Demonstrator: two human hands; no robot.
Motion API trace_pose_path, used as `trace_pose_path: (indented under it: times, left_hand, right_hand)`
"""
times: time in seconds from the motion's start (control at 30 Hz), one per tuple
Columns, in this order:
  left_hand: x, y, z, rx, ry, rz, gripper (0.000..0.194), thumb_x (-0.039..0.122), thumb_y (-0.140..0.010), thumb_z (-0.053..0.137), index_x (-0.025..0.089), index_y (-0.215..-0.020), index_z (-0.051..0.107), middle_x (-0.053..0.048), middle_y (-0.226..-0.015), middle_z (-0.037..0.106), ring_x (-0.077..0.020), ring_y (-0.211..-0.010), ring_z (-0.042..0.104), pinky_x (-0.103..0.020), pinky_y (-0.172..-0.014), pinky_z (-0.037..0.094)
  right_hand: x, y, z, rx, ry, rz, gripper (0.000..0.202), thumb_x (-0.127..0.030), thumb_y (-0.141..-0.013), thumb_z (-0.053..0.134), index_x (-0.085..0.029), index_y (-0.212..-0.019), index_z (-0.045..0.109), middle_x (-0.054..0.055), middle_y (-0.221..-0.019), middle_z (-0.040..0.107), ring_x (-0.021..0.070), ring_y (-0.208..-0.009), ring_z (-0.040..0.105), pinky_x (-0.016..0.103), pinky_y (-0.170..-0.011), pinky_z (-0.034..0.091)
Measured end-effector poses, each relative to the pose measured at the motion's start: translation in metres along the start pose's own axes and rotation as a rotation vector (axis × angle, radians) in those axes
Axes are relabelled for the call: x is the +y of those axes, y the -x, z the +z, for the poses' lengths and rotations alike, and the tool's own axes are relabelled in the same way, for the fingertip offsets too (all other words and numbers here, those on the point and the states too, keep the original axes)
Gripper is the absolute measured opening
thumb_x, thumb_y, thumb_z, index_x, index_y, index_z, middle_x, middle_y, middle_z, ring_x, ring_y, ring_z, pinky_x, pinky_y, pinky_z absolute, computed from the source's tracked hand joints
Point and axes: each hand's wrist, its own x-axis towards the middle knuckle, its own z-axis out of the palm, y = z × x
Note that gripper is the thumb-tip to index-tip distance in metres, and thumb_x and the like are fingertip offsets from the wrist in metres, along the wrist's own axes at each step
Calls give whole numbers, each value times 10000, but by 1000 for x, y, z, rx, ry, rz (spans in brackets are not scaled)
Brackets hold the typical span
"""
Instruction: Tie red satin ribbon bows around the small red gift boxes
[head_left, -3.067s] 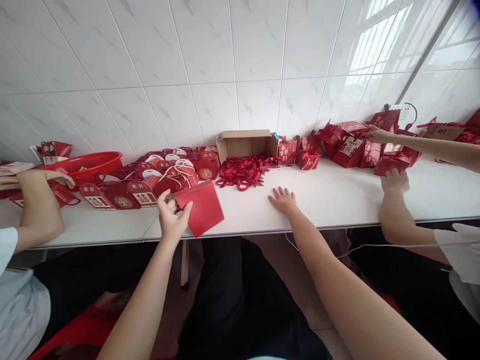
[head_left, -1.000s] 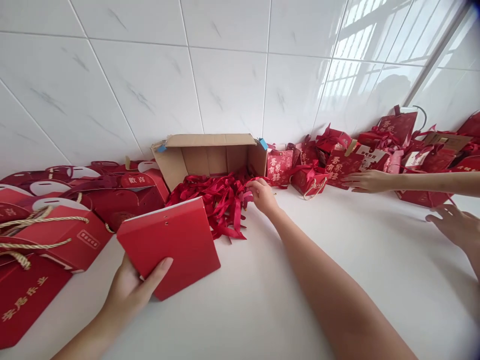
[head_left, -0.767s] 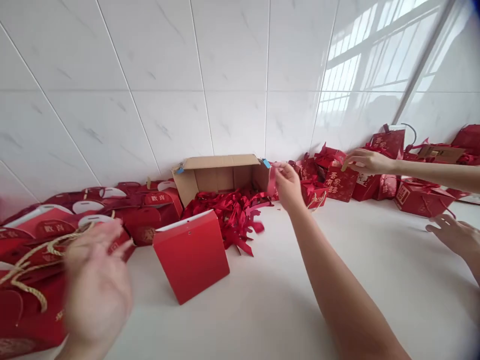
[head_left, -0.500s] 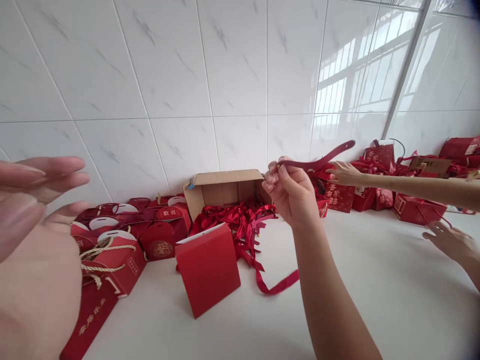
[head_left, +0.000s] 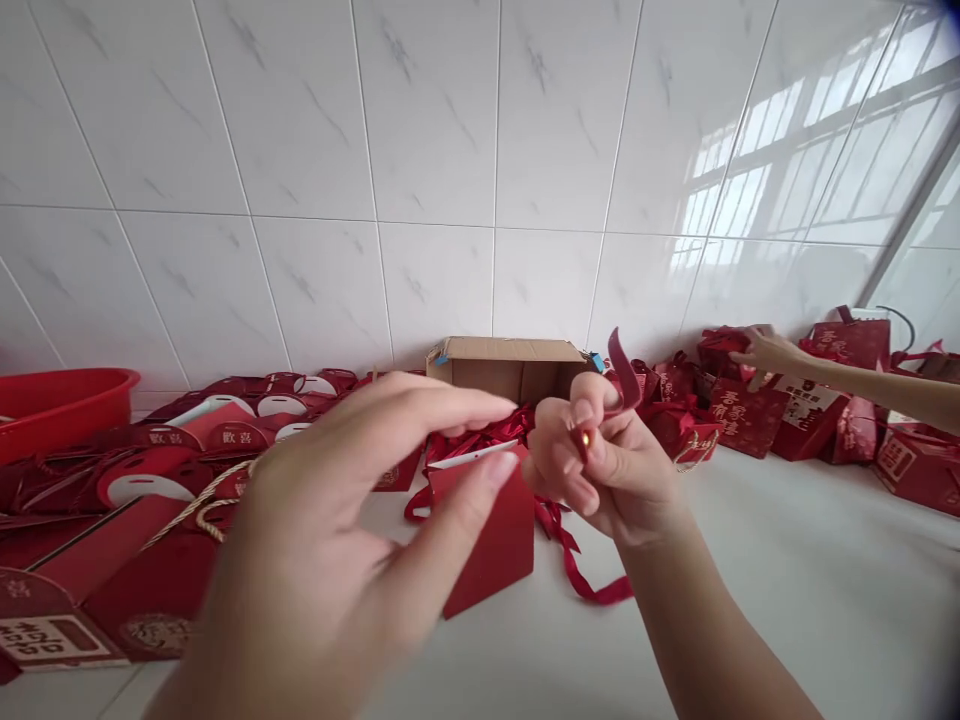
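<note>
1. The white desk (head_left: 787,600) fills the lower right of the frame and carries everything, backed by a white tiled wall (head_left: 420,150).
2. The left hand (head_left: 337,540) looms large in the lower centre, blurred, its fingers spread apart and holding nothing, reaching toward the right hand.
3. A heap of flat red gift boxes (head_left: 150,470) with gold cord handles covers the left of the frame; a red basin (head_left: 60,405) sits at the far left edge, its contents hidden.
4. The right hand (head_left: 607,460), at centre, is pinched shut on a red ribbon (head_left: 592,585): one end curls up above the fingers, the rest trails down onto the desk.
5. A plain red box (head_left: 491,545) stands on the desk, just behind the two hands.
6. A cardboard carton (head_left: 510,365) lies on its side against the wall, with red ribbons (head_left: 480,435) spilling from its open mouth.
7. At the right, folded red boxes (head_left: 742,415) line the wall; another person's hand (head_left: 765,350) rests on them.
</note>
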Motion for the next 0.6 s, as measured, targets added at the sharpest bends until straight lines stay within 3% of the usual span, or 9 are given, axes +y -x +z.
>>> trace_pose_path:
  times: [0.1, 0.23, 0.33, 0.47, 0.6]
  left_hand:
    - [4, 0, 8, -64, 26, 11, 284, 152, -799, 659, 238, -1069, 646, 7, -1021, 688, -128, -920, 632, -235, -796, 542]
    - [2, 1, 11, -64, 82, 75, 245, 139, -809, 660, 256, -1023, 671, 17, -1051, 694, -118, -963, 647, -219, -832, 542]
    - [2, 1, 10, -26, 63, 105, 205, 127, -794, 677, 270, -940, 691, 33, -988, 705, -113, -886, 669, -221, -789, 549]
    - [2, 1, 9, -2, 50, 114, 119, 150, -797, 675, 253, -857, 683, 30, -863, 693, -114, -776, 659, -235, -698, 538]
    - [1, 0, 10, -40, 14, 129, 69, 170, -832, 631, 229, -802, 647, 18, -772, 652, -116, -722, 625, -237, -630, 508]
  right_hand:
    - [2, 3, 5, -36, -24, 53, 68, -191, -844, 650, -259, -843, 648, -38, -737, 668, 51, -492, 580, 185, -525, 498]
    - [2, 5, 7, -12, -19, 122, 36, -232, -832, 671, -233, -811, 641, -38, -666, 671, 64, -469, 591, 185, -508, 514]
    - [0, 5, 8, 12, 9, 144, 87, -271, -809, 698, -221, -787, 630, -43, -626, 659, 74, -449, 587, 193, -488, 518]
    - [-2, 6, 12, -22, 10, 107, 30, -208, -842, 656, -221, -822, 637, -36, -686, 682, 77, -488, 611, 190, -492, 517]
    - [-7, 8, 17, 24, 91, 105, 45, -186, -854, 641, -223, -841, 663, -24, -751, 678, 85, -650, 632, 213, -646, 536]
